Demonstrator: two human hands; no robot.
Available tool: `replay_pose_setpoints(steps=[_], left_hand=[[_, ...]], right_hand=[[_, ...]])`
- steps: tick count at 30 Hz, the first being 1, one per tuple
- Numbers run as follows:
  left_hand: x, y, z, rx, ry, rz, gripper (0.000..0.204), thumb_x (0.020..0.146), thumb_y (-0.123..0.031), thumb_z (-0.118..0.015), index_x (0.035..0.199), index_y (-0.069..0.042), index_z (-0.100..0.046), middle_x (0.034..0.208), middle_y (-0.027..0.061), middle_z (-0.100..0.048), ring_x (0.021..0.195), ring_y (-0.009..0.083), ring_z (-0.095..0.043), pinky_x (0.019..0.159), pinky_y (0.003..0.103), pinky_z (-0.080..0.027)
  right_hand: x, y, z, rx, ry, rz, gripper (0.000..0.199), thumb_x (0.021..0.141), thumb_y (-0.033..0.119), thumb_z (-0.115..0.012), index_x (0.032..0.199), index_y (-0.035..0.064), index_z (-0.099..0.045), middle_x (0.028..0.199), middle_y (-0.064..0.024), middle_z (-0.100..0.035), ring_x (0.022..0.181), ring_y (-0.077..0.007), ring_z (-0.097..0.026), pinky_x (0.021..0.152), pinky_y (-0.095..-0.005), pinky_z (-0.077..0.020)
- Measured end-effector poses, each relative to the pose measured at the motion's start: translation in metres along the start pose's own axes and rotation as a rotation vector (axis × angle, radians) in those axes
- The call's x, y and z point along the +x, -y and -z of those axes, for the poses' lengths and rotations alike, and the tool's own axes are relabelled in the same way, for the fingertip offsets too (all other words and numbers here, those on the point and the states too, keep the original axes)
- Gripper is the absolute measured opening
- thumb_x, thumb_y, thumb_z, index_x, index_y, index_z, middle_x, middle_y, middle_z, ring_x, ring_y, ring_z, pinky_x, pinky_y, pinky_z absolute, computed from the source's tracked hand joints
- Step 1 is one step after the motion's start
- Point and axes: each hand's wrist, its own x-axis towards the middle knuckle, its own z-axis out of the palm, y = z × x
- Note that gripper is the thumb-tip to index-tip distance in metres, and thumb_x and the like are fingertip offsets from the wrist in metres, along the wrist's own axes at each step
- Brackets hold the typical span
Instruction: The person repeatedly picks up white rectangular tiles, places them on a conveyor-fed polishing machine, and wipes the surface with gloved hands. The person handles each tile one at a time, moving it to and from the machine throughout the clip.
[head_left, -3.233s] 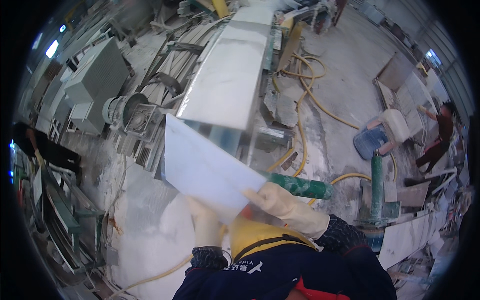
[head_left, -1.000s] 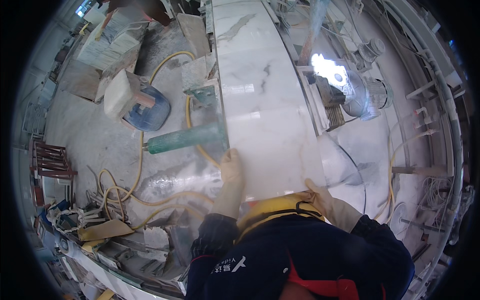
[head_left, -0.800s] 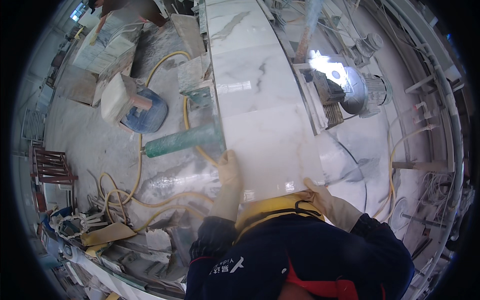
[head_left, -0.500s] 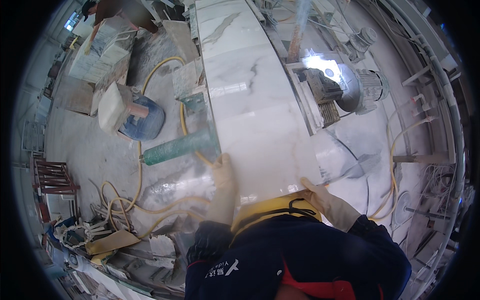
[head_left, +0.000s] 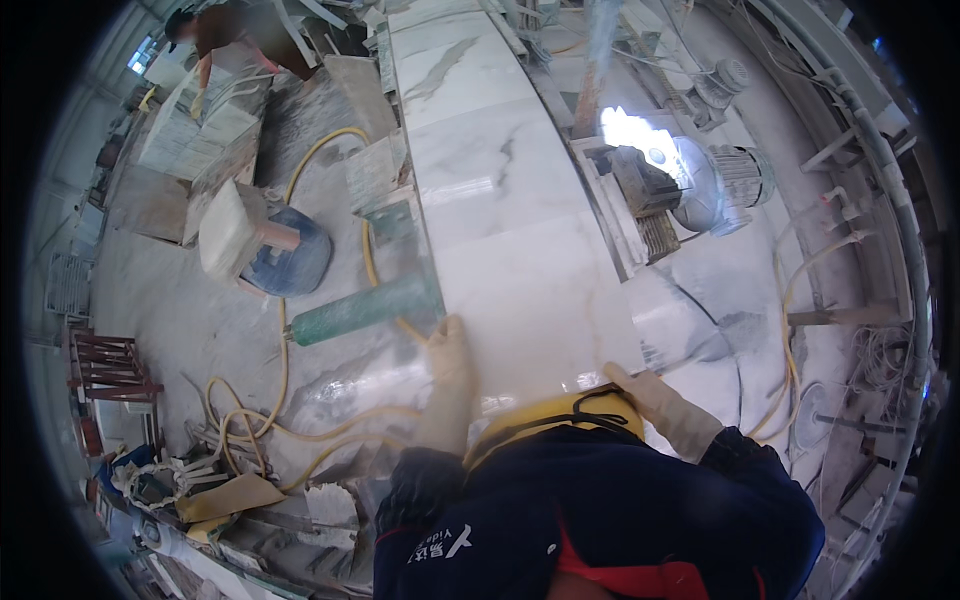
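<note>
A row of glossy white marble slabs point(head_left: 505, 160) with grey veins runs away from me along a narrow machine bed. The nearest slab point(head_left: 540, 310) reaches almost to my yellow apron point(head_left: 560, 412). In a pale glove, my left hand point(head_left: 450, 355) grips this slab by its left edge, beside a green roller point(head_left: 365, 310). My right hand point(head_left: 645, 393), also gloved, holds the near right corner with the thumb on top. The fingers under the slab are hidden on both sides.
A dusty motor point(head_left: 715, 185) with a bright glare stands right of the slabs. On the left are a blue tub point(head_left: 290, 252) and a yellow hose point(head_left: 280, 370) coiling across the floor. Broken stone pieces point(head_left: 325, 510) lie at lower left. Another person point(head_left: 250, 35) bends over blocks at far left.
My hands keep their hold at the same places on the slab, and the view has shifted slightly. At far left, the other person's arm has moved a little to the right.
</note>
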Motion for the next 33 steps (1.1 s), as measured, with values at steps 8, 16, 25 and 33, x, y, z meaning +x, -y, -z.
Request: replay_pose_setpoints(steps=[8, 16, 25, 33], left_hand=[[0.0, 0.014, 0.028, -0.159, 0.162, -0.027, 0.033, 0.102, -0.022, -0.054, 0.121, 0.004, -0.061, 0.089, 0.0046, -0.059, 0.076, 0.0146, -0.055, 0.068, 0.033, -0.048], [-0.022, 0.051, 0.053, 0.033, 0.194, 0.014, 0.05, 0.105, -0.031, -0.056, 0.141, 0.003, -0.054, 0.128, 0.014, -0.065, 0.114, 0.0271, -0.064, 0.094, 0.039, -0.053], [-0.066, 0.053, 0.052, -0.174, 0.008, 0.376, 0.053, 0.106, -0.047, -0.053, 0.133, -0.002, -0.059, 0.125, 0.0134, -0.067, 0.11, 0.0273, -0.068, 0.087, 0.044, -0.06], [-0.068, 0.073, 0.035, -0.236, -0.028, 0.412, 0.051, 0.106, -0.051, -0.054, 0.128, -0.006, -0.061, 0.12, 0.0127, -0.069, 0.104, 0.0283, -0.07, 0.082, 0.046, -0.064]], right_hand=[[0.021, 0.006, 0.063, -0.159, -0.004, 0.125, 0.058, 0.104, 0.036, -0.064, 0.147, -0.0009, -0.052, 0.135, -0.0131, -0.064, 0.125, -0.0202, -0.058, 0.103, -0.0348, -0.0505], [0.074, 0.124, 0.028, -0.693, -0.395, 0.89, 0.047, 0.1, 0.02, -0.063, 0.14, -0.0032, -0.058, 0.138, -0.0204, -0.064, 0.136, -0.0322, -0.055, 0.116, -0.0402, -0.0395], [0.191, 0.204, -0.097, -1.251, -0.018, 1.173, 0.073, 0.097, 0.035, -0.058, 0.152, -0.0089, -0.039, 0.161, -0.0308, -0.034, 0.153, -0.0435, -0.027, 0.128, -0.0484, -0.0183], [0.221, 0.198, -0.109, -1.271, -0.063, 1.22, 0.076, 0.097, 0.042, -0.055, 0.154, -0.005, -0.037, 0.164, -0.0258, -0.031, 0.156, -0.0393, -0.022, 0.129, -0.0467, -0.0124]])
